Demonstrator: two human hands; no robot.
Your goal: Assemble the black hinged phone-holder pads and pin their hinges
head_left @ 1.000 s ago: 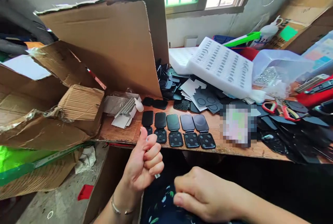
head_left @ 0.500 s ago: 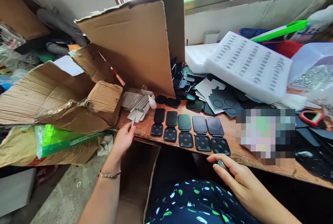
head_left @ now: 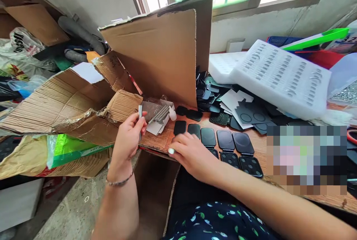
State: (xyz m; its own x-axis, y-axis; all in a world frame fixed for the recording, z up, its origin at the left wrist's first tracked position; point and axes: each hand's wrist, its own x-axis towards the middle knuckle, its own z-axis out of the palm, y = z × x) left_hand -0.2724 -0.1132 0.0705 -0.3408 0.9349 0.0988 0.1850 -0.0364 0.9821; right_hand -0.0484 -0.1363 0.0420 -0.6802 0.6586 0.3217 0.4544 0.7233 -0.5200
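My left hand (head_left: 128,136) is closed around a small silver metal rod (head_left: 140,112) and holds it upright beside the table's left end. My right hand (head_left: 189,153) reaches across and rests on the leftmost pieces of a row of several open black hinged cases (head_left: 223,144) on the wooden table edge (head_left: 156,144). Its fingers are curled over the cases, and whether they grip one is hidden. Close to the left hand lies a small white box of silver rods (head_left: 160,116).
A large torn cardboard box (head_left: 156,50) stands behind the row, with crushed cardboard (head_left: 55,102) and a green bag (head_left: 69,147) to the left. White foam trays (head_left: 281,76) and loose black parts (head_left: 245,111) crowd the back right. An open carton (head_left: 152,180) sits under the table.
My left hand lifted the silver rod from the table edge to an upright hold. My right hand moved from the right end of the row across to its left end.
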